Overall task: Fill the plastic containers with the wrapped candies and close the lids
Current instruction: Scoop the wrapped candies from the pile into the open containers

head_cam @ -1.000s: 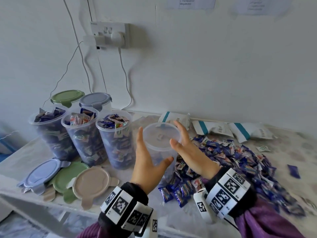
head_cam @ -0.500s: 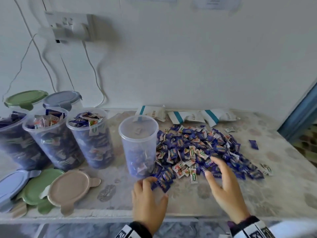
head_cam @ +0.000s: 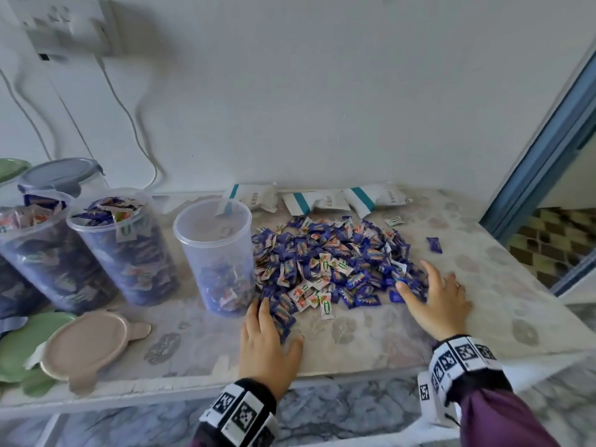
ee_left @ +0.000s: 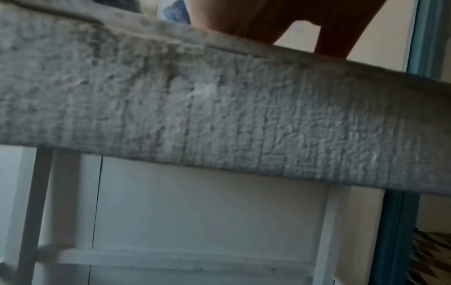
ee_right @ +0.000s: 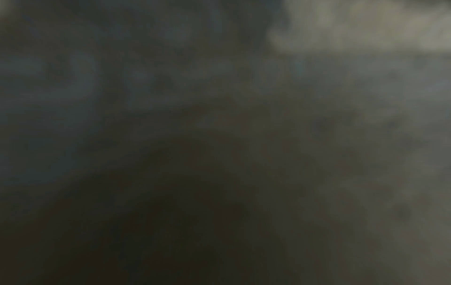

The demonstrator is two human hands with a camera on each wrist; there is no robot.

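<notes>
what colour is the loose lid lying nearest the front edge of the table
Beige: the round beige plastic lid with tabs, clearest in the head view.

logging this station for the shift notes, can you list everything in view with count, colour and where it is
part-filled tub: one, clear, open, left of the pile
full tubs: at least two, clear, open, far left
lidded tubs: two, grey lid and green lid, behind the full tubs
loose lids: one beige, one green beneath it, more cut off at the frame edge, front left
candy pile: too many to count, mostly blue wrappers, table centre
stray candy: one, blue, right of the pile
bags: three, white with teal stripe, by the wall
table: one, pale patterned
left hand: flat, fingertips at the pile's near edge
right hand: spread on the pile's right edge
</notes>
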